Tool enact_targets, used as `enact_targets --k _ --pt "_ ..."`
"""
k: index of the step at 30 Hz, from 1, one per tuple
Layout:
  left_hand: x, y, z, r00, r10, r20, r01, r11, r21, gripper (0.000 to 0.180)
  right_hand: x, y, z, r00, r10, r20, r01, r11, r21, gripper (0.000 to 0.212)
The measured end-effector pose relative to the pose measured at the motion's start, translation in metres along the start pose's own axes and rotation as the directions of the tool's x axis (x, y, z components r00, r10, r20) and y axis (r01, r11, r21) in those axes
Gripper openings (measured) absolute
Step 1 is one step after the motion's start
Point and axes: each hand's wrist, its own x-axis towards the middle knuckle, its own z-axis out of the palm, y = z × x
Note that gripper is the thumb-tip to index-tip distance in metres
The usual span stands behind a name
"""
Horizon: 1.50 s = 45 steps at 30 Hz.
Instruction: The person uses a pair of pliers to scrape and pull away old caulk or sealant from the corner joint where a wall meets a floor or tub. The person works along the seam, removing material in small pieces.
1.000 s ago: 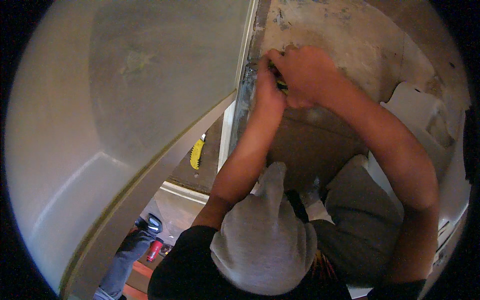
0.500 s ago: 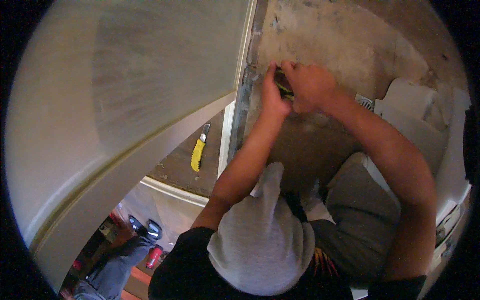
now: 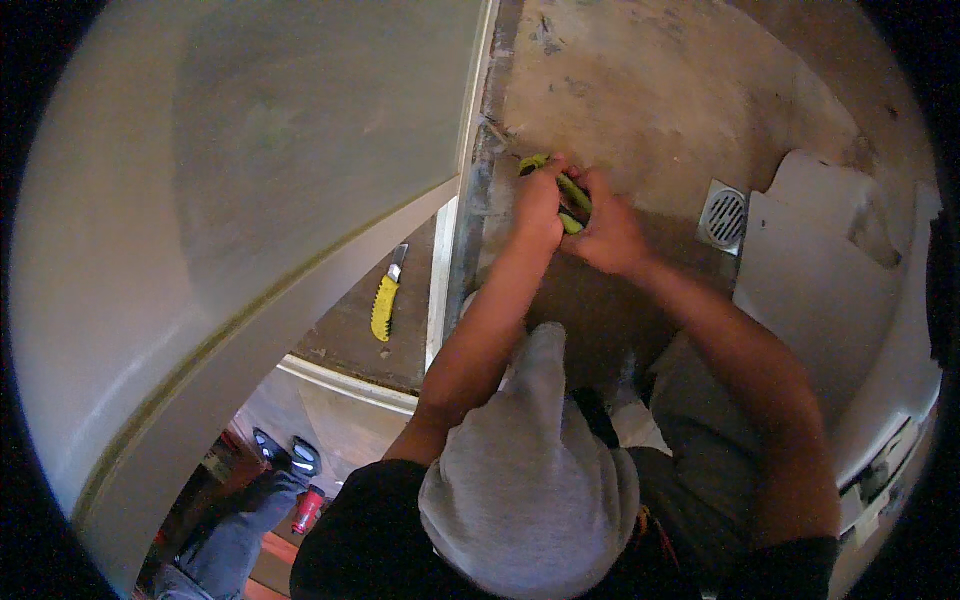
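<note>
Both my hands are closed around a small yellow-green and black object [image 3: 573, 222], whose exact kind I cannot make out. My left hand [image 3: 540, 206] grips its left side, with a yellow-green end showing beyond the fingers. On the other side, my right hand [image 3: 612, 228] holds it with thumb and fingers. The object is above the stained brown floor [image 3: 640, 90], beside the dark strip along the white door frame. A yellow utility knife [image 3: 384, 305] with its blade out lies on the floor left of my left forearm, touched by neither hand.
A large frosted panel [image 3: 330, 110] with a pale edge rises on the left. To the right are a square floor drain [image 3: 724, 216] and a smooth white fixture [image 3: 820, 270]. Another person's grey-clad leg [image 3: 215, 540] and a red can [image 3: 308, 508] show at lower left.
My right hand has come down from over the object to its right side. The object has turned, so more of its yellow-green surface shows. The drain is now fully uncovered by my arm.
</note>
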Motion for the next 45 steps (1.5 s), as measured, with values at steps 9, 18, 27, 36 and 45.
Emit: enact_targets --k 9,18,27,36,45 --pt "-0.002 0.043 0.039 0.932 0.331 0.148 -0.278 0.390 0.878 0.024 0.014 0.006 0.030 0.950 0.021 -0.313 0.173 0.798 0.577 0.067" --pt "0.002 -0.006 0.056 0.739 0.366 0.566 -0.643 0.132 0.754 0.042 0.016 0.029 -0.026 0.990 0.107 -0.090 -0.050 0.871 0.489 0.026" --pt "-0.075 0.030 0.040 0.699 0.328 0.636 -0.713 0.245 0.657 0.038 0.101 0.062 -0.130 0.982 0.161 0.095 -0.173 0.600 0.781 0.010" --pt "-0.244 0.041 0.101 -0.066 0.234 0.970 -0.972 -0.234 -0.009 0.014 0.117 0.005 -0.150 0.985 -0.169 0.033 -0.001 0.185 0.983 0.007" --pt "-0.262 0.035 0.102 0.181 0.181 0.967 -0.971 -0.125 0.205 0.012 0.135 -0.021 -0.130 0.972 -0.178 0.151 -0.170 -0.097 0.981 0.002"
